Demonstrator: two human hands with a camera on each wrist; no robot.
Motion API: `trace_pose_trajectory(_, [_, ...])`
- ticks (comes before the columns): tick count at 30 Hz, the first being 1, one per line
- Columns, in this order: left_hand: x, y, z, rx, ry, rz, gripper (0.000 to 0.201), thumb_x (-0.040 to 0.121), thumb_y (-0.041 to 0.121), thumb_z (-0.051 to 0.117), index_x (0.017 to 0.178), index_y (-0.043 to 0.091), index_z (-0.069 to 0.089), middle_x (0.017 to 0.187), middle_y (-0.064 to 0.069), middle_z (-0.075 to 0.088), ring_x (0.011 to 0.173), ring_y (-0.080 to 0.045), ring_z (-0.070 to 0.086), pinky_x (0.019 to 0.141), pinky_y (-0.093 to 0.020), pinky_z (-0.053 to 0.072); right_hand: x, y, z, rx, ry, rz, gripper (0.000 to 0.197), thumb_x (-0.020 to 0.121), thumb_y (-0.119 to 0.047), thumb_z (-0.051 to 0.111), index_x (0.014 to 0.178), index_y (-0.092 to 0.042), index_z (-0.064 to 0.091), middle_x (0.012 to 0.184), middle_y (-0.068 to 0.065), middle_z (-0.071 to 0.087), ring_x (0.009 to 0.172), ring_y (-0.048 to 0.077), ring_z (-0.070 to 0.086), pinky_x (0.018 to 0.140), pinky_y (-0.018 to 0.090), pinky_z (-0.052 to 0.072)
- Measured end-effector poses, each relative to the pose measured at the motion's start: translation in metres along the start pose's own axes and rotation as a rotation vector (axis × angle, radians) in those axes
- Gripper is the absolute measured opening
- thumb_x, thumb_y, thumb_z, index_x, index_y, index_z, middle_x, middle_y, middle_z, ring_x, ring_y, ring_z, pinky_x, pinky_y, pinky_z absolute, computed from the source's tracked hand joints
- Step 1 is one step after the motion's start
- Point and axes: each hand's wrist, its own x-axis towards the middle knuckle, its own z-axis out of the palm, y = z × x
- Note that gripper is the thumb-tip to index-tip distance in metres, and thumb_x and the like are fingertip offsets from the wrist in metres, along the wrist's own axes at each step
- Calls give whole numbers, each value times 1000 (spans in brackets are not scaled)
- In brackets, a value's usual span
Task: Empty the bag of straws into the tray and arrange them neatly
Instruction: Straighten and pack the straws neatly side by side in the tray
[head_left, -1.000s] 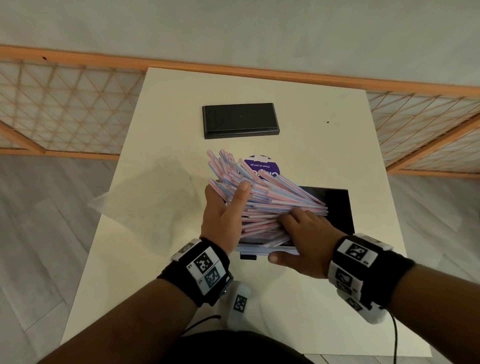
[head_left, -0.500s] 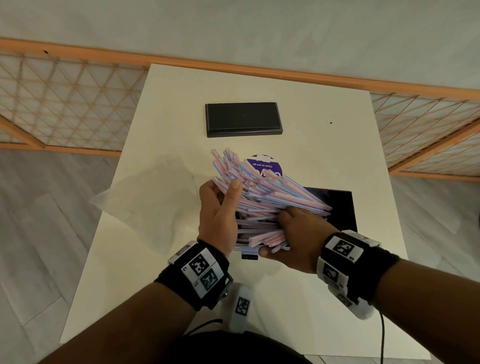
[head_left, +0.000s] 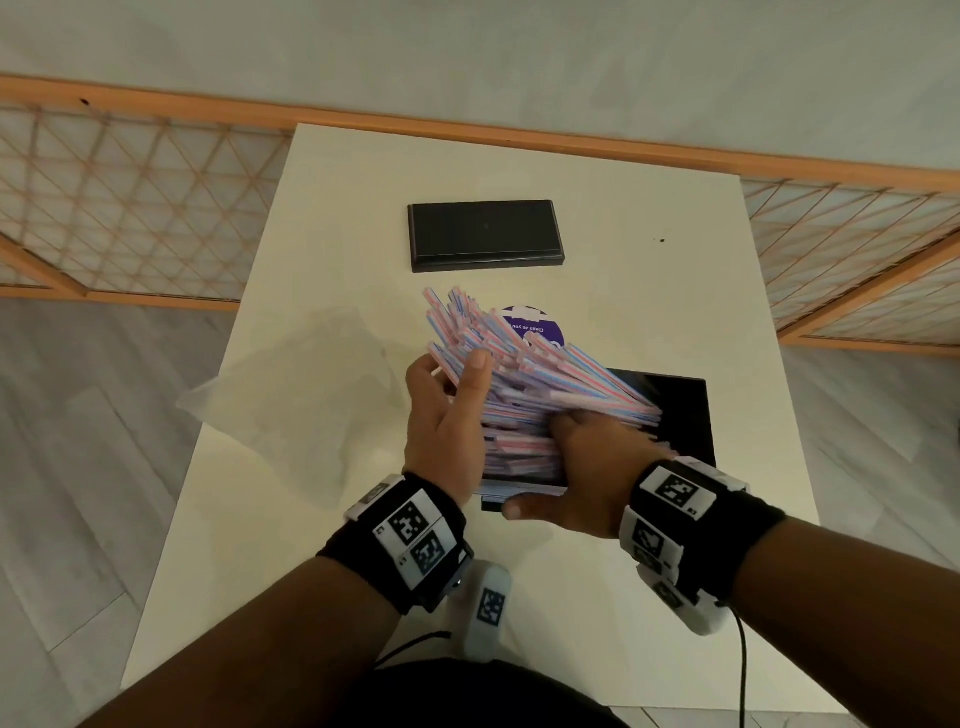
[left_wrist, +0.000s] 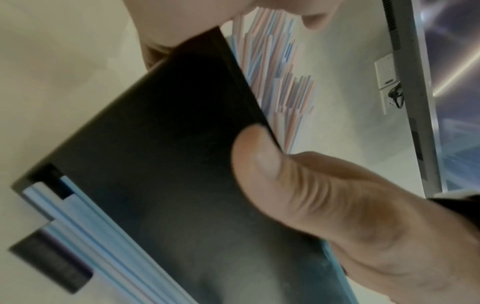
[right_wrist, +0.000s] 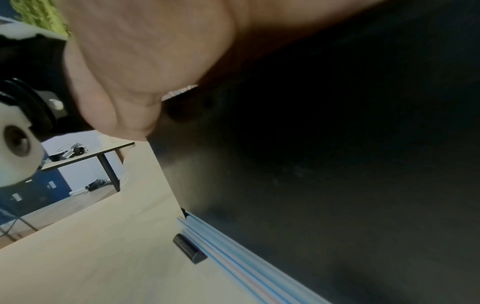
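Note:
A big loose pile of pink-and-blue striped straws (head_left: 545, 384) lies slanted across a black tray (head_left: 680, 415), its far-left ends sticking out past the tray. My left hand (head_left: 452, 395) curls round the pile's left end with the thumb on top. My right hand (head_left: 571, 457) has its fingers dug into the pile's near side. Its thumb (left_wrist: 272, 168) presses the tray's near outer wall (left_wrist: 155, 164). A few straws (right_wrist: 233, 257) lie along the tray's near edge. The empty clear bag (head_left: 291, 384) lies flat to the left.
A shut black box (head_left: 485, 236) sits at the back of the white table (head_left: 597, 597). Half hidden behind the straws is a purple round sticker (head_left: 532, 322). A small black block (right_wrist: 189, 251) lies by the tray's near corner. Orange lattice screens stand on both sides.
My left hand went from flat against the straw ends to curled round them. My right thumb tucked under the straws, then came back out against the tray wall.

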Motion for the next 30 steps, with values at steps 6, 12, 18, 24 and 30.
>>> trace_pose_trajectory(6, [-1,4,-5,-4,-36,60,61,93,52,56,126,1,45,93,8,62,78,7,60,76,-15,50,1,19,4,-51,-4,-7,71,71,-76,56,125,-30,54,123,-3,57,111,23,58,93,34,50])
trace_pose_trajectory(12, [-1,-2,1,61,-115,11,81,78,70,55,140,19,41,133,4,63,121,-8,64,104,-34,51,5,12,8,0,-48,-6,64,71,-64,64,125,-33,51,117,-4,63,108,24,61,90,31,49])
trace_pose_trajectory(18, [1,-4,0,37,-105,18,79,75,71,56,133,20,43,124,9,65,112,-3,66,99,-31,52,10,15,9,74,-89,30,64,63,-56,74,119,-33,52,110,-6,61,103,22,61,89,31,50])
trace_pose_trajectory(24, [4,-6,-3,65,-114,17,79,77,71,61,137,23,42,127,11,64,118,-7,64,105,-41,51,4,12,-4,26,-95,39,59,66,-66,71,108,-30,52,81,-10,59,79,18,61,76,26,51])
trace_pose_trajectory(30, [4,2,-5,93,-93,43,67,80,67,60,128,21,46,118,19,65,108,8,61,98,-26,46,-25,30,-16,103,61,-77,73,60,-75,54,120,-32,56,113,-12,65,105,15,62,91,33,51])
